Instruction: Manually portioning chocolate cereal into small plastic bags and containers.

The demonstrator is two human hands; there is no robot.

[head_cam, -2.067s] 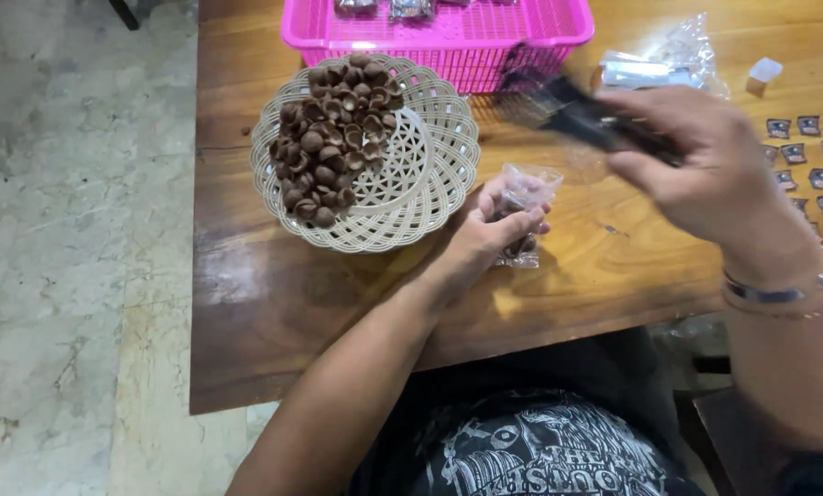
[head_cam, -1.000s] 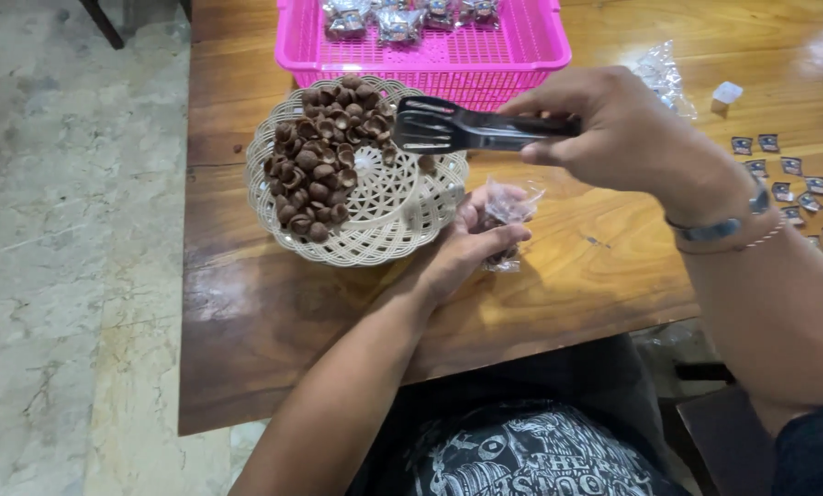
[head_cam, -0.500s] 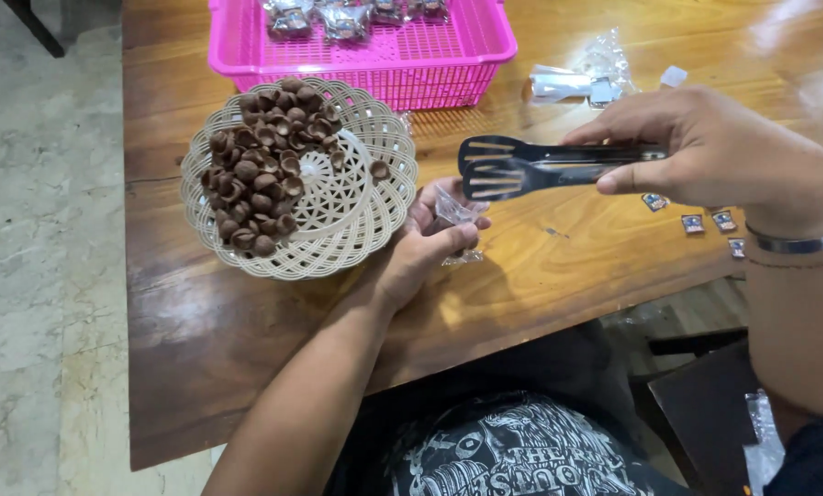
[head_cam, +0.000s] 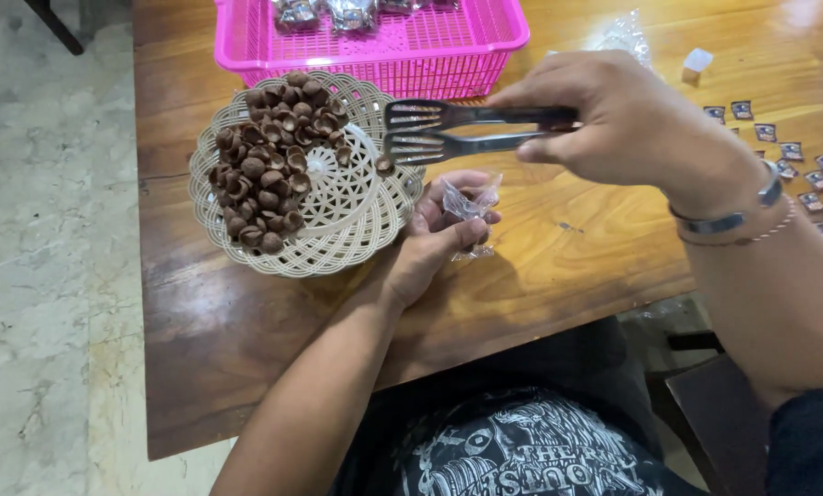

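Note:
My right hand [head_cam: 627, 119] grips black tongs [head_cam: 448, 130] whose open jaws reach over the right rim of a cream woven basket [head_cam: 361, 220]. A heap of small brown cup-shaped sweets [head_cam: 274, 165] fills the basket's left half, and one sweet [head_cam: 385, 166] lies near the lower jaw. Just right of the basket, my left hand [head_cam: 434, 241] rests on the wooden table [head_cam: 567, 266] and holds a small clear plastic bag [head_cam: 471, 204] upright.
A pink plastic crate [head_cam: 430, 46] with shiny wrapped packets stands behind the basket. Several small printed stickers [head_cam: 797, 170] lie at the table's right edge, beside a white cube [head_cam: 697, 62] and crumpled clear plastic [head_cam: 624, 35]. Tiled floor lies to the left.
My right hand swung the tongs from near the crate down to the basket's right rim. My left hand stayed on the bag. The camera view shifted.

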